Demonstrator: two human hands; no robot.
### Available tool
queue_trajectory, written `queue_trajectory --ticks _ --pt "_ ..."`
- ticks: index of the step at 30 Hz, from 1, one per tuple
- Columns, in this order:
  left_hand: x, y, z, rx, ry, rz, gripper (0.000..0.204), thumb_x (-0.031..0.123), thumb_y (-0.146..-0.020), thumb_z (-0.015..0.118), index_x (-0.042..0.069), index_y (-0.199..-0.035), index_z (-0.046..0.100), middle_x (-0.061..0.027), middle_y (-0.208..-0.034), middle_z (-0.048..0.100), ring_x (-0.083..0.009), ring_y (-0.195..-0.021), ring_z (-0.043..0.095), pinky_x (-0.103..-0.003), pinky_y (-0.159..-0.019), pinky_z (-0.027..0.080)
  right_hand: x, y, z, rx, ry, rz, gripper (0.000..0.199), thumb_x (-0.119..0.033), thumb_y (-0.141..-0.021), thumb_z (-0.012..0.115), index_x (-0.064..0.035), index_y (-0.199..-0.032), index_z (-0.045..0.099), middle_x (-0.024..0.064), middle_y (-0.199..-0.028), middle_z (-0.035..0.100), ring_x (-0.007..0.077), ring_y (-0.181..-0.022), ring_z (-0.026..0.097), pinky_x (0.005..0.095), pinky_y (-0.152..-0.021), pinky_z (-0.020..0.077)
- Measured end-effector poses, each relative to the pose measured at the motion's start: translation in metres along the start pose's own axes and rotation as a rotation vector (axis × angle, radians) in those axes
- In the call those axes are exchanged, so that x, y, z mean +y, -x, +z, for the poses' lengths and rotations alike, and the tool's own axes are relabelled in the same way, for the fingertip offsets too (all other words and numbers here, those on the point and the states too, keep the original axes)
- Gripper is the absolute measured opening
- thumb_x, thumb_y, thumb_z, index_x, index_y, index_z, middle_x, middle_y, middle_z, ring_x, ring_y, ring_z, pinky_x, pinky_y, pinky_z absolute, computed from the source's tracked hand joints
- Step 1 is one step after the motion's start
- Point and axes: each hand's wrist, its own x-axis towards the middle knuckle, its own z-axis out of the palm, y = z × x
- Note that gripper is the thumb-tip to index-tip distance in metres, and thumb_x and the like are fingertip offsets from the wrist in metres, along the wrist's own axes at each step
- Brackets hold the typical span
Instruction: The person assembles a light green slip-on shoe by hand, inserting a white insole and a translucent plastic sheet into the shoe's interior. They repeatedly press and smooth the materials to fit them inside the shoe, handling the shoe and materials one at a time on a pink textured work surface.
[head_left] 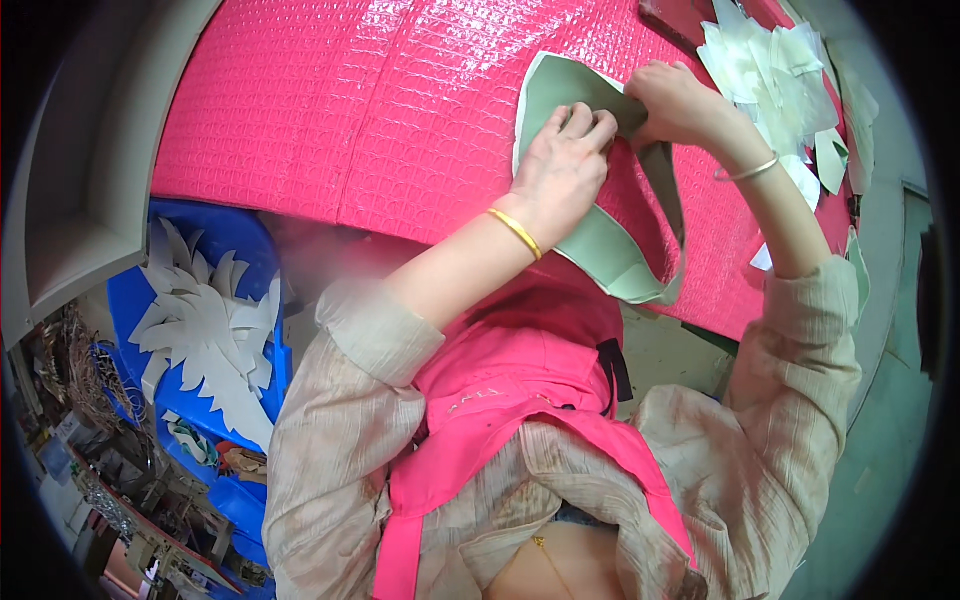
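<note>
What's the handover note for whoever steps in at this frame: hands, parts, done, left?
Left hand: pressing down on the grey-green curved cut piece, fingers bent at its upper bend.
Right hand: pinching the same piece at that bend, right beside the left fingers.
The piece lies on the pink textured table cover, its lower end hanging over the near edge.
Stack of pale cut pieces at the table's far right; white cut pieces in the blue bin lower left.
Done: one piece laid out and gripped. Left: the stack looks untouched.

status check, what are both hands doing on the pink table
Left hand and right hand both pinching the pale green curved leather piece at its top bend. Piece lies on pink textured table cover. Stack of pale cut pieces beside right hand, not blocking.
</note>
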Motion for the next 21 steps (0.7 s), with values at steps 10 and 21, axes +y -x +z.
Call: queue_trajectory --ticks 10,21 --pt "-0.006 -0.013 -0.014 -0.125 0.122 -0.037 0.015 0.014 -0.072 0.06 0.002 -0.08 0.064 -0.0076 -0.095 0.05 -0.023 -0.089 0.049 -0.033 -0.079 0.045 -0.009 0.025 0.003 -0.023 -0.192 0.059 0.026 -0.012 -0.058 0.068 -0.0024 -0.078 0.054 0.017 -0.075 0.06 0.0349 -0.079 0.059 0.0452 -0.07 0.0435" --pt "-0.025 -0.146 0.016 -0.72 0.421 0.1 0.016 0.016 -0.067 0.063 0.007 -0.08 0.066 -0.008 -0.078 0.065 -0.0261 -0.078 0.061 -0.04 -0.069 0.048 -0.039 0.064 0.046 0.536 -0.148 0.123 0.016 -0.001 -0.071 0.049 -0.0036 -0.087 0.052 0.0099 -0.066 0.052 0.0252 -0.073 0.057 0.0479 -0.096 0.0322"
